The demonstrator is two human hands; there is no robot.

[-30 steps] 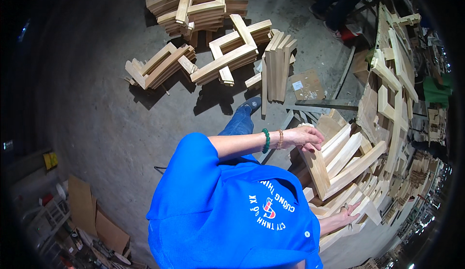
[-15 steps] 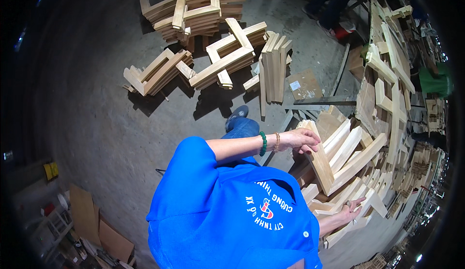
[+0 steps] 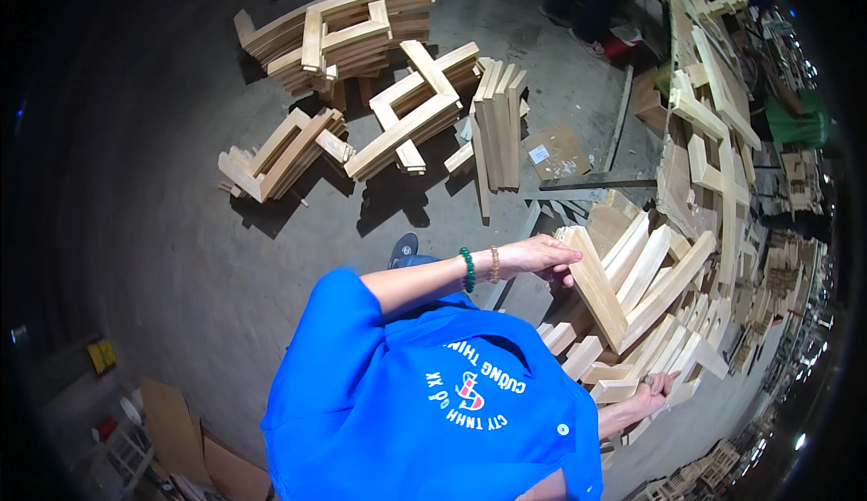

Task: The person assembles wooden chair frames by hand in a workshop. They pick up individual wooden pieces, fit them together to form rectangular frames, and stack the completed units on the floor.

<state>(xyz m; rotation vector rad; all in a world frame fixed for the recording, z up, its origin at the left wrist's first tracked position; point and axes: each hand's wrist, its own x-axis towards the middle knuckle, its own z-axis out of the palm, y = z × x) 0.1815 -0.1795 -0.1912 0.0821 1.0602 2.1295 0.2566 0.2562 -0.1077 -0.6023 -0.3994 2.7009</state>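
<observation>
My left hand [image 3: 545,257], with a green and a tan beaded bracelet at its wrist, pinches the upper end of an angled wooden frame piece [image 3: 599,289]. Its thumb lies over the edge; the fingers below are partly hidden. That piece forms a V with a longer wooden bar [image 3: 668,289]. Lower right, my right hand [image 3: 652,394] is closed round part of a pale wooden frame [image 3: 691,357] in the stack. Just what its fingers wrap is partly hidden. Several light wooden bars [image 3: 646,262] lie between and beneath my hands.
Stacked wooden frames [image 3: 406,131] stand on the concrete floor ahead, beside leaning boards [image 3: 497,131] and a cardboard sheet [image 3: 560,152]. A worktable [image 3: 673,185] with frame parts runs along the right. Another person's legs [image 3: 591,0] are at the far side. Brown panels [image 3: 172,424] stand at lower left.
My left thumb and fingers have closed on the end of the angled piece. My right hand's fingers have curled in. The floor stacks have shifted left in the view.
</observation>
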